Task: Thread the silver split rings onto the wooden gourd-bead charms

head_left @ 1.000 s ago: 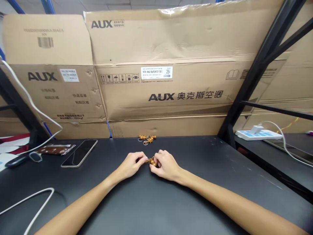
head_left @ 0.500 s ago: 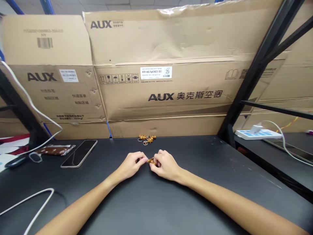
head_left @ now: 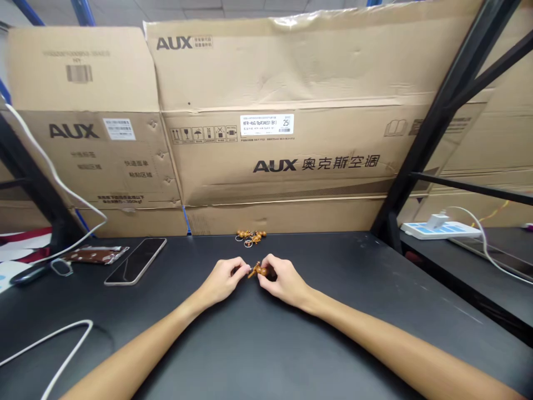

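My right hand [head_left: 283,281] pinches a small orange-brown wooden gourd-shaped bead charm [head_left: 260,271] at its rounded end. My left hand [head_left: 222,280] sits just to the left, its closed fingertips close to the charm's narrow tip, and nothing shows in them. Part of the charm is hidden behind my right fingers. Farther off, at the table's back edge, lies a small cluster of similar wooden charms with metal rings [head_left: 250,237], out of reach of both fingertips.
The black tabletop [head_left: 333,289] holds a smartphone [head_left: 135,261], a brown packet [head_left: 95,254] and a white cable [head_left: 50,341]. Flattened AUX cardboard boxes [head_left: 275,161] stand behind it. A black shelf frame [head_left: 433,122] and a power strip [head_left: 435,230] are at right.
My hands have parted slightly. The left fingertips have come away from the charm, which now shows more fully in my right hand's fingers.
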A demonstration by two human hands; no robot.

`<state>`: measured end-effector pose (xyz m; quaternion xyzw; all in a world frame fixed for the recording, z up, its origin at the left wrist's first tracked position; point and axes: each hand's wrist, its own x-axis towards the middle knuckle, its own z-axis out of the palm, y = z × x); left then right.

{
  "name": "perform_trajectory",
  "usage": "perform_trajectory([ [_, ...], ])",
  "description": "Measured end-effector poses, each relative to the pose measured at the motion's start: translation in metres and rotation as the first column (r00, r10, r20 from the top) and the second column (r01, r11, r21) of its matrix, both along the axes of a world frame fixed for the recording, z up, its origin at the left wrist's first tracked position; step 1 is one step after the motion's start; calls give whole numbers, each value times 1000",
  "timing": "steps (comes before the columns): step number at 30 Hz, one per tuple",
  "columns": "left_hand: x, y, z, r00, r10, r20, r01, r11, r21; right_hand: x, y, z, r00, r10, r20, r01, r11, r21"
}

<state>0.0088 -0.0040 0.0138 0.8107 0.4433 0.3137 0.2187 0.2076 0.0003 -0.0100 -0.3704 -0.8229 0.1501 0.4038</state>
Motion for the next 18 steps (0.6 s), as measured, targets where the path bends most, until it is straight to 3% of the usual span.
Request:
perform_trajectory([
  [9,-2,3,-3,997,-4,81,7,999,-31,-1,-1,1,993,106,-59,-108,994,-32],
  [18,-4,5,-5,991,-8,137,14,999,-48,0,3,0,991,111,-71,-111,994,-3],
])
